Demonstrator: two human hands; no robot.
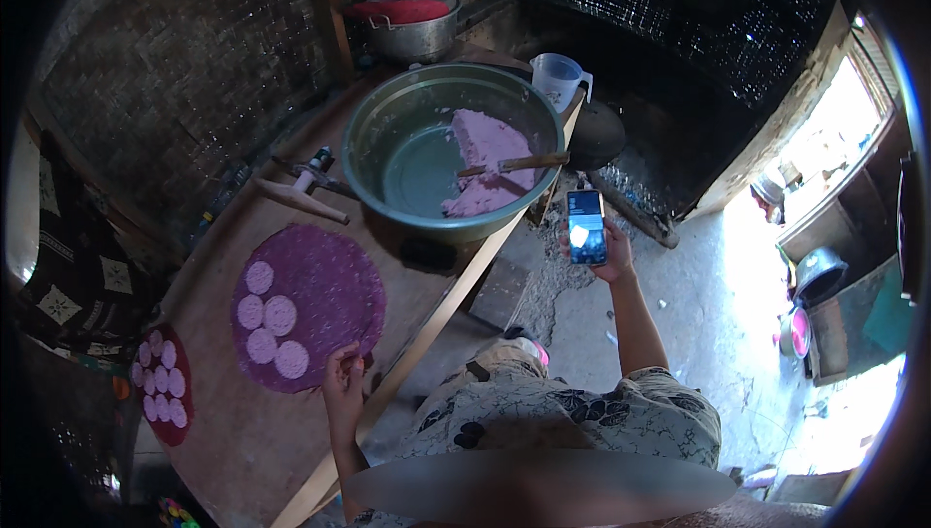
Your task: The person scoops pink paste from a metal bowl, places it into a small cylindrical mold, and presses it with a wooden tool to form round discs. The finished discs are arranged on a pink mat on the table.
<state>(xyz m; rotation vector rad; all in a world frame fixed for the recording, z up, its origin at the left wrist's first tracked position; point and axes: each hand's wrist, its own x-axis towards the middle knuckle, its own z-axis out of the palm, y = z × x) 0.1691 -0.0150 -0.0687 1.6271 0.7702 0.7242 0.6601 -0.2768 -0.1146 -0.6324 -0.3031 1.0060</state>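
My right hand is closed around a smartphone with its screen lit, held up off the table's right side. At the near right rim of a round purple sheet is my left hand. Its fingers are curled together, and whatever may be between them is too small to make out. Several pale pink discs lie on the left half of the sheet. Beyond it stands a large green basin holding a mass of pink dough, with a wooden stick across it.
A wooden press-like tool lies between basin and sheet. A red round sheet with several pink discs sits at the table's left edge. A clear measuring jug and a metal pot stand behind the basin. A wooden edge strip borders the table.
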